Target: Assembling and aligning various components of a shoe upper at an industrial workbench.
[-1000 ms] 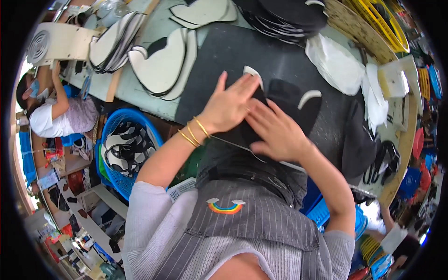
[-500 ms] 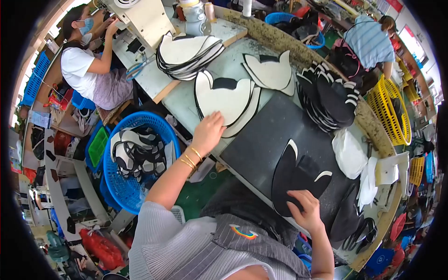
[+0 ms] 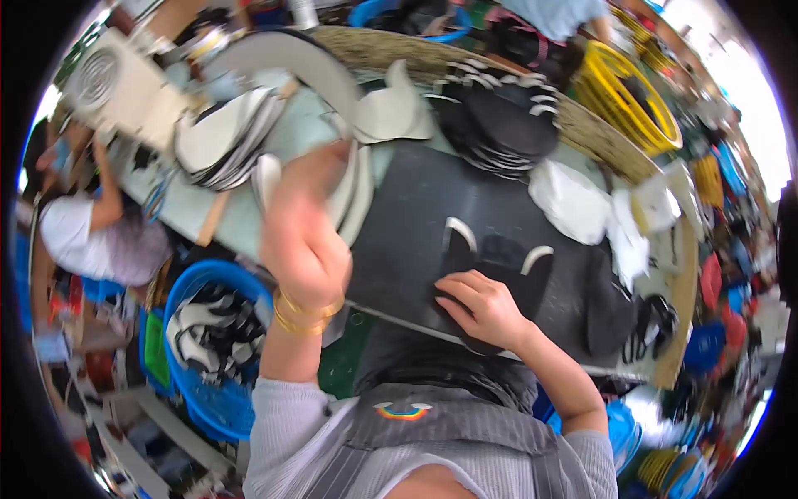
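Observation:
My left hand (image 3: 307, 237) is raised over the left part of the table, blurred by motion. Its fingers grip the edge of a curved pale sheet piece with a dark rim (image 3: 287, 62), lifted and smeared. My right hand (image 3: 482, 309) lies with fingers stretched over a black two-horned sheet piece (image 3: 515, 281) with white-edged tips. That piece rests on the dark flat board (image 3: 399, 224). Beyond my left hand is a stack of white pieces (image 3: 220, 137). Another pale horned piece (image 3: 395, 112) lies behind the board, beside a pile of black pieces with white tips (image 3: 503, 121).
A blue basket (image 3: 179, 287) of black and white pieces stands left, below the table. White plastic bags (image 3: 569, 200) lie right of the board. A yellow basket (image 3: 619, 91) stands beyond the table's raised edge (image 3: 399, 51). A co-worker (image 3: 91, 224) sits at a sewing machine (image 3: 120, 83).
My left hand has come up from the white pieces, lifting a pale piece. My right hand has shifted further onto the black piece. The whole view has turned.

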Action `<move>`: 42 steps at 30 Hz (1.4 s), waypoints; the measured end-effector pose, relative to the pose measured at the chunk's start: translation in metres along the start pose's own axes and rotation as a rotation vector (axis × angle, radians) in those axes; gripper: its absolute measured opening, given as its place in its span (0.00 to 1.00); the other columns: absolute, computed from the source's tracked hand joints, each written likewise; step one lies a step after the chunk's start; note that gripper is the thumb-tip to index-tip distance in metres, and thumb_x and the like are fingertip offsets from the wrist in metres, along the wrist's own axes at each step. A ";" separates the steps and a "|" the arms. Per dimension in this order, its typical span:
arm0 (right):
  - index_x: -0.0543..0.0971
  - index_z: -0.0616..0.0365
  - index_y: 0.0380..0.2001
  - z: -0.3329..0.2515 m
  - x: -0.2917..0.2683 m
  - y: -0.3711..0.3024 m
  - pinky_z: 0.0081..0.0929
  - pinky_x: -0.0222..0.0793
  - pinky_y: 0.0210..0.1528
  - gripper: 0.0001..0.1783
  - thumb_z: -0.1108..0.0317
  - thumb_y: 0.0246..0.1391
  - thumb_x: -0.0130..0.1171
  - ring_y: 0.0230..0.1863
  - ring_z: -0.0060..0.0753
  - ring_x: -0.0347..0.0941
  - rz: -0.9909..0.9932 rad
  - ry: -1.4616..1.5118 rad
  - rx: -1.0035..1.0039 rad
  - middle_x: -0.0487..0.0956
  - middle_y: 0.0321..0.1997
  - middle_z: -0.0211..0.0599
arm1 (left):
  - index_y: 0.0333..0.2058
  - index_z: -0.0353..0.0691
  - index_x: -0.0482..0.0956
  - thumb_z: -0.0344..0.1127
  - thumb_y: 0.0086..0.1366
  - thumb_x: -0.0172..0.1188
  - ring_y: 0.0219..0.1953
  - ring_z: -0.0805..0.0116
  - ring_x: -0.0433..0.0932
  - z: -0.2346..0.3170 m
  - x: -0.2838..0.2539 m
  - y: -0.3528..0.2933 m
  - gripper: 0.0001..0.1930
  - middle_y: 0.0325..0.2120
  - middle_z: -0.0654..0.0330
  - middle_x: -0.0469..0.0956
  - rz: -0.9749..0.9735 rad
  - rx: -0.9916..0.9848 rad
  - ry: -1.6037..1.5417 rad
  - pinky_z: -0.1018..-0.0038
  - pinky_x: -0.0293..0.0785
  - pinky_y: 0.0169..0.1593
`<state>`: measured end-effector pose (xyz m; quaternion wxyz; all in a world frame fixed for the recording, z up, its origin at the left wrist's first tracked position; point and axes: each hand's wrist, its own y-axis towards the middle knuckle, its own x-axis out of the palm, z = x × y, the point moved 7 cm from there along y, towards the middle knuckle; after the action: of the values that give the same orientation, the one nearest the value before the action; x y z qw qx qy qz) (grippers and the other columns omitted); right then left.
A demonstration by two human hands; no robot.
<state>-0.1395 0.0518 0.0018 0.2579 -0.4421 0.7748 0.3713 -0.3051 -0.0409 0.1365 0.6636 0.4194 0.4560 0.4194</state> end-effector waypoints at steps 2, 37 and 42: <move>0.78 0.62 0.33 0.012 -0.027 -0.009 0.32 0.74 0.37 0.09 0.71 0.48 0.60 0.34 0.42 0.75 0.135 -0.110 0.088 0.78 0.34 0.42 | 0.47 0.31 0.74 0.27 0.55 0.54 0.47 0.54 0.77 0.030 0.043 -0.032 0.19 0.49 0.46 0.74 -0.399 -0.129 -0.496 0.74 0.75 0.43; 0.70 0.62 0.25 0.226 -0.174 -0.133 0.23 0.65 0.32 0.08 0.69 0.55 0.50 0.29 0.20 0.68 1.273 0.391 0.653 0.72 0.26 0.29 | 0.50 0.40 0.70 0.52 0.48 0.67 0.51 0.54 0.68 0.082 0.369 -0.138 0.33 0.47 0.56 0.74 -1.034 -0.305 -0.372 0.60 0.64 0.54; 0.72 0.61 0.34 0.166 -0.255 -0.183 0.30 0.70 0.44 0.09 0.66 0.55 0.48 0.41 0.29 0.71 1.739 0.753 0.321 0.74 0.36 0.34 | 0.44 0.45 0.74 0.53 0.45 0.66 0.49 0.61 0.70 0.093 0.357 -0.135 0.28 0.43 0.64 0.75 -1.014 -0.183 -0.215 0.58 0.63 0.48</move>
<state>0.1539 0.2500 0.0258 -0.3159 0.2375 0.9053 0.1559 -0.1096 0.2382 -0.0597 0.8601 0.1268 0.4925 0.0384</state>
